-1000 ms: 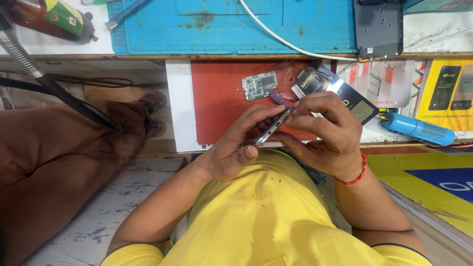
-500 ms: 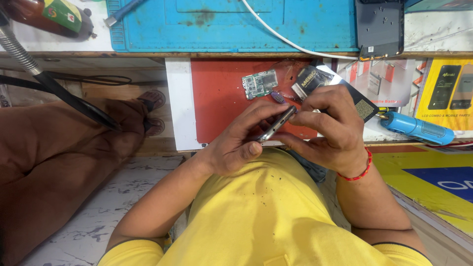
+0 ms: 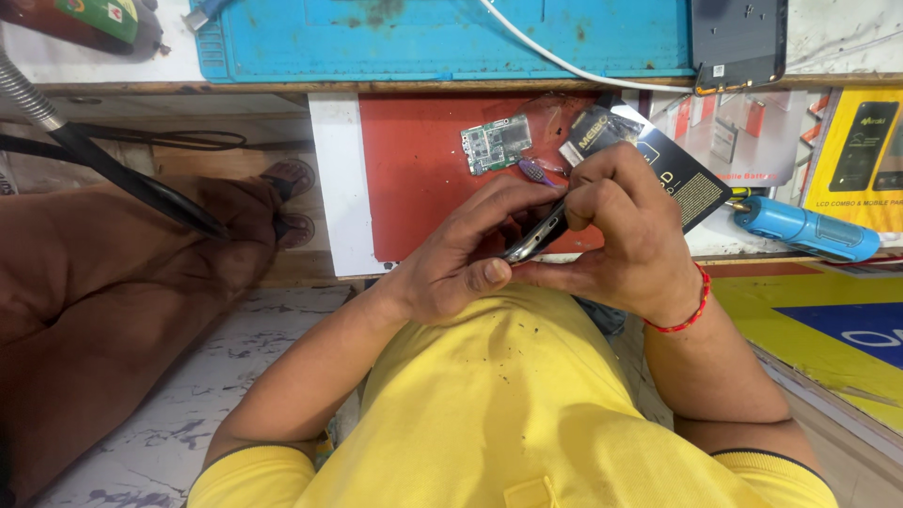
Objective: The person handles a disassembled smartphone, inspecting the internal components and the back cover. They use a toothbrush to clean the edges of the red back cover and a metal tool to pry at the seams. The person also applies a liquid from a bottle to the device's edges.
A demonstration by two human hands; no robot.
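- My left hand (image 3: 461, 263) and right hand (image 3: 625, 235) are both clamped on the phone body (image 3: 534, 235), held edge-up just above my lap; if either thumb slackens, I judge it drops onto my yellow shirt (image 3: 508, 414).
- My right fingers press hard at its upper edge; too much force could bend the frame.
- A slip forward could knock the green circuit board (image 3: 496, 143) off the red mat (image 3: 414, 179).
- Beyond, the blue screwdriver (image 3: 804, 230) lies near the bench edge and may roll.
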